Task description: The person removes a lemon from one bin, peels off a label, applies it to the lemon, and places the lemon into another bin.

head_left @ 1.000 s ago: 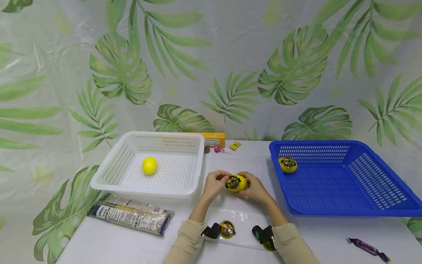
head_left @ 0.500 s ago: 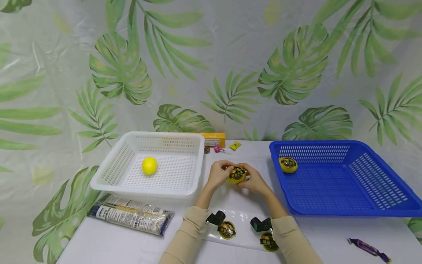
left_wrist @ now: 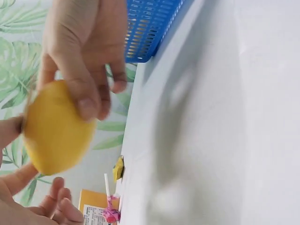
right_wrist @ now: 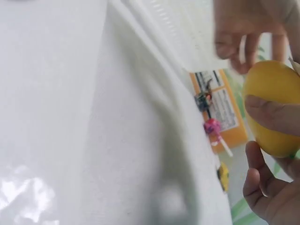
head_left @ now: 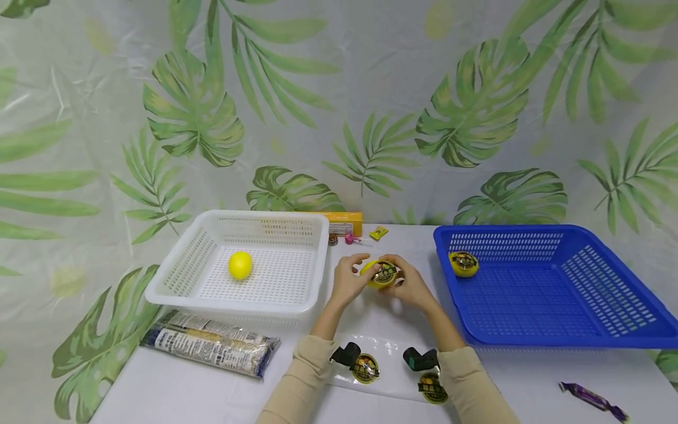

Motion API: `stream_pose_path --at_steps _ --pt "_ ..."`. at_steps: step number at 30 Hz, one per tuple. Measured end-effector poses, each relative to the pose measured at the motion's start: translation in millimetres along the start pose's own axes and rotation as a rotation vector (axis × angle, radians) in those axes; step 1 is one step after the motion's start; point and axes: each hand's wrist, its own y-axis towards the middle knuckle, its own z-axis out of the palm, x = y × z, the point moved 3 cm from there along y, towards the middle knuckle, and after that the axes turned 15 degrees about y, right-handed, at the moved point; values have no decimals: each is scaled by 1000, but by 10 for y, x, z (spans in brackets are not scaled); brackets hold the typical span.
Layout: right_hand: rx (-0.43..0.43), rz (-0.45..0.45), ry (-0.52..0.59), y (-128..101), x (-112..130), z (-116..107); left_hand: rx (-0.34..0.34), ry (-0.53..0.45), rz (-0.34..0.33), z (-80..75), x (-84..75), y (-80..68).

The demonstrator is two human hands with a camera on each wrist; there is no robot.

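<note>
Both hands hold one yellow lemon (head_left: 379, 274) above the white table, between the two baskets. A round black and gold sticker sits on its upper side. My left hand (head_left: 356, 272) grips its left end, with thumb and fingers (left_wrist: 21, 174) round the lemon (left_wrist: 56, 129). My right hand (head_left: 402, 281) grips the right end, its thumb (right_wrist: 272, 112) pressed across the lemon (right_wrist: 274, 105). A plain lemon (head_left: 240, 265) lies in the white basket (head_left: 175, 282). A stickered lemon (head_left: 463, 264) lies in the blue basket (head_left: 529, 335).
A clear sheet with round stickers (head_left: 365, 368) lies under my forearms. A packet of noodles (head_left: 212, 344) lies front left and a purple candy (head_left: 592, 400) front right. An orange box (head_left: 344, 224), a pink lollipop (head_left: 349, 239) and a yellow candy (head_left: 378, 234) lie at the back.
Both hands have carried the lemon up and away from my body, turning it so the sticker faces more upward. The baskets and other items have not moved.
</note>
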Motion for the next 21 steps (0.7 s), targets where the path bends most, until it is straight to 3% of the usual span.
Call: stream_pose_path --at_steps 6,10,16,19,21 --pt "-6 22 2 11 162 35 149 2 -147 41 47 -31" --pt "58 33 96 -8 232 43 190 -23 -167 68 35 -14" --pt "174 93 259 -80 327 12 88 31 -139 68 9 -12" --pt "99 148 257 -82 365 33 14 65 -115 72 -29 -22" --pt "-8 164 224 -64 389 70 -40 96 -101 88 -50 -25"
